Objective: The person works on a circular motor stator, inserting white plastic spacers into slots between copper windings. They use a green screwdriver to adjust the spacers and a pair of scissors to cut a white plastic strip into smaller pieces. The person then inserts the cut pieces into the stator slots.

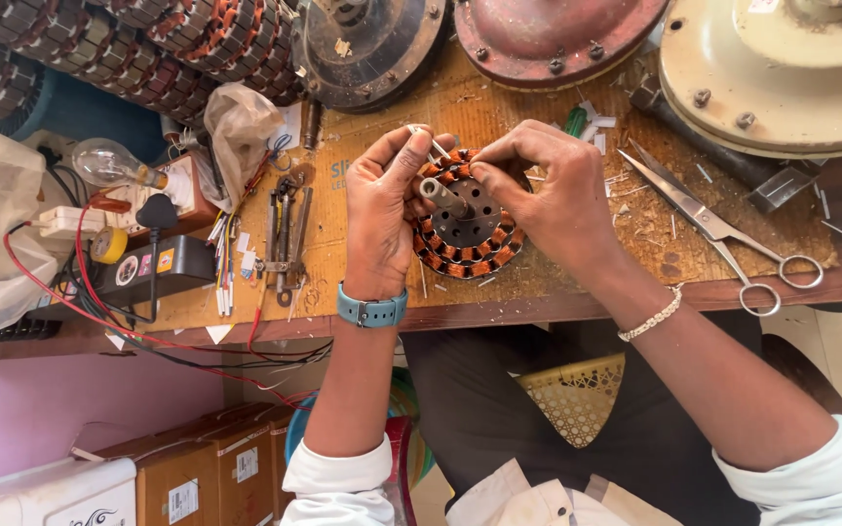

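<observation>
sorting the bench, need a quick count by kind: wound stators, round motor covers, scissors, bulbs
Wound stators: 1, between the left hand and right hand, the stator
Round motor covers: 3, dark, red, cream
Scissors: 1
Bulbs: 1
Total: 6

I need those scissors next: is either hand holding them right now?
No: the scissors lie on the bench to the right, apart from both hands, which are on the wound stator.
</observation>
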